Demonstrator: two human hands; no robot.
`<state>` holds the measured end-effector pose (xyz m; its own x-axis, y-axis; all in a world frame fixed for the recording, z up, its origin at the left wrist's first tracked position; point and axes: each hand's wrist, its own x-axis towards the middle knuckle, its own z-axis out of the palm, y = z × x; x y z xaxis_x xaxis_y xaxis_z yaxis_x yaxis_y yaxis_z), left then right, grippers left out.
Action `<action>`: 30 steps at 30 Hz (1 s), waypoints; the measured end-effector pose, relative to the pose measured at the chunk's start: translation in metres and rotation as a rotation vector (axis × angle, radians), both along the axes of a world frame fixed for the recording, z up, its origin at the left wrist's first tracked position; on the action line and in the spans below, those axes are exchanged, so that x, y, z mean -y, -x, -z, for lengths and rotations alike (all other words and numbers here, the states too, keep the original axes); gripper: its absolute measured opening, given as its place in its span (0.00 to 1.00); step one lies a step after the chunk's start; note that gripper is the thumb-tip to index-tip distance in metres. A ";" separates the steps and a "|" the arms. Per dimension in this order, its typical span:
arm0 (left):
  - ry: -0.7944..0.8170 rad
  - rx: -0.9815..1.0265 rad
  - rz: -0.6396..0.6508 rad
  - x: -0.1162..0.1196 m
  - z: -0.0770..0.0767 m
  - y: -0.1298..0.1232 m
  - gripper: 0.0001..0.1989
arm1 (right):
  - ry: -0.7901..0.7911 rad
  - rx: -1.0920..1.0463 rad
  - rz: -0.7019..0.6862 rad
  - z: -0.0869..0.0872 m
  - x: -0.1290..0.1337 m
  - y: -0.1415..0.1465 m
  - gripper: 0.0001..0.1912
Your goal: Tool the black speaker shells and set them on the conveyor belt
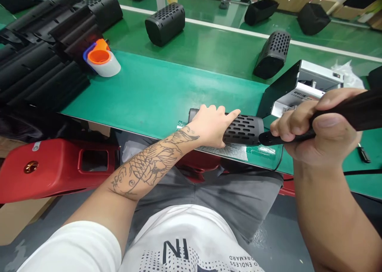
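Note:
My left hand (pixel 213 125) is closed over a black perforated housing (pixel 244 129), which lies on its side near the front edge of the green bench. The fingers reach over its far side, hiding its left part. In my right hand (pixel 322 125) is a black electric screwdriver (pixel 352 109), gripped with the fingers wrapped round it. Its narrow front end appears at the housing's right end; whether a bit is in a screw is hidden. Under the housing, a clear shiny sheet (pixel 238 153) lies on the bench.
A silver and black screw feeder (pixel 310 81) stands behind my right hand. To the left are a white and orange tape dispenser (pixel 104 59) and stacked black housings (pixel 38 65). More housings (pixel 165 23) rest on the green conveyor beyond. A red stool (pixel 53 164) sits below left.

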<state>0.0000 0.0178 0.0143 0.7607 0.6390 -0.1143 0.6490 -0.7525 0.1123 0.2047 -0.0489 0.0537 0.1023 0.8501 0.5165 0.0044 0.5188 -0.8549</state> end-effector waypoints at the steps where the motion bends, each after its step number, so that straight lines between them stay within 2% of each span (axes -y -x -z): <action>1: 0.000 -0.001 -0.002 0.000 0.000 0.000 0.58 | 0.004 0.004 -0.004 0.001 0.000 -0.001 0.27; 5: 0.002 0.004 -0.001 0.000 0.000 0.000 0.58 | 0.017 0.021 -0.058 0.004 -0.001 -0.003 0.24; 9: -0.014 0.011 0.005 0.000 0.002 0.001 0.57 | 0.015 0.010 -0.048 0.007 0.002 0.001 0.21; 14: -0.038 0.040 -0.001 0.002 0.003 0.002 0.56 | -0.007 0.033 -0.034 -0.001 0.007 -0.005 0.19; 16: -0.029 0.042 -0.025 0.005 0.005 -0.001 0.56 | -0.068 0.048 0.143 -0.006 -0.001 -0.024 0.15; 19: -0.037 0.062 -0.061 0.013 0.008 -0.007 0.57 | -0.213 0.095 0.634 -0.007 -0.031 -0.069 0.10; 21: -0.043 0.073 -0.077 0.018 0.008 -0.009 0.58 | -0.290 0.100 0.802 -0.004 -0.052 -0.098 0.09; 24: 0.012 0.079 -0.068 0.016 0.002 -0.006 0.58 | -0.337 0.092 0.788 0.005 -0.067 -0.125 0.11; 27: 0.134 0.104 -0.077 0.001 -0.008 0.003 0.44 | -0.376 0.082 0.736 0.012 -0.063 -0.133 0.10; 30: 0.161 0.140 -0.144 -0.018 -0.011 0.012 0.35 | -0.381 0.048 0.757 0.015 -0.058 -0.133 0.13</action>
